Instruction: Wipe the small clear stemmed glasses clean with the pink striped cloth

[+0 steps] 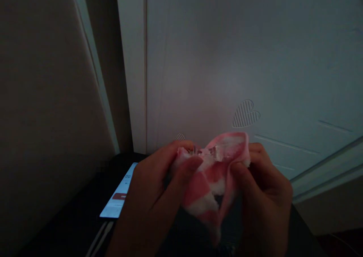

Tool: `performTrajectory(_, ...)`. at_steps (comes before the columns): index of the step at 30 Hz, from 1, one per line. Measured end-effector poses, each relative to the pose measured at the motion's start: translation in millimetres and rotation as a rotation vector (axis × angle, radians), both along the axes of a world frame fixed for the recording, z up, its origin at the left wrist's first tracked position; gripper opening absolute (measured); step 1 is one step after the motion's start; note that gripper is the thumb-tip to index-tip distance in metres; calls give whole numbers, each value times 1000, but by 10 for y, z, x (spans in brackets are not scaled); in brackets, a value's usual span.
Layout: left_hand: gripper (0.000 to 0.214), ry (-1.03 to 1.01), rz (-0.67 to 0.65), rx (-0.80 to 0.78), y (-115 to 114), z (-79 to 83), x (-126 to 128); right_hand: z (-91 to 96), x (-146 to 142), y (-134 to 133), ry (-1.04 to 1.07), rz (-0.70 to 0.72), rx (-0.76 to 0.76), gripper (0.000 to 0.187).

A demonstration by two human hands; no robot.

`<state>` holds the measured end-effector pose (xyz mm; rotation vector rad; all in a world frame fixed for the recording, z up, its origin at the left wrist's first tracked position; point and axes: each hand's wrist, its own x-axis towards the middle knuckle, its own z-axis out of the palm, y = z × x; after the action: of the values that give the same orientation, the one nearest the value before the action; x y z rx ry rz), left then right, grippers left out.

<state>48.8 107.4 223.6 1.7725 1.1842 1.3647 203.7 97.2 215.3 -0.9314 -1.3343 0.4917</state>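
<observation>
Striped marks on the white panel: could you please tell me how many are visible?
2: a whole heart above the pink and white cloth, and a smaller mark just above the left hand, partly hidden. Others may be covered.

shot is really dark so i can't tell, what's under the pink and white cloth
The left hand and right hand hold the cloth above a dark surface. A lit phone lies to its left, partly covered by the left hand. Directly beneath is hidden.
</observation>
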Motion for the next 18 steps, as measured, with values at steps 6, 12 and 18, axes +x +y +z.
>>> performTrajectory(6, 32, 5, -24, 102, 35, -58, 72, -20, 17, 15, 53, -48, -30, 9)
performTrajectory(12, 22, 64, -7, 127, -4, 12, 35, -9, -8, -16, 67, -23, -5, 9)
performTrajectory(18, 19, 81, 10, 131, 24, -28, 32, 5, 14, -35, 60, -30, 2, 12)
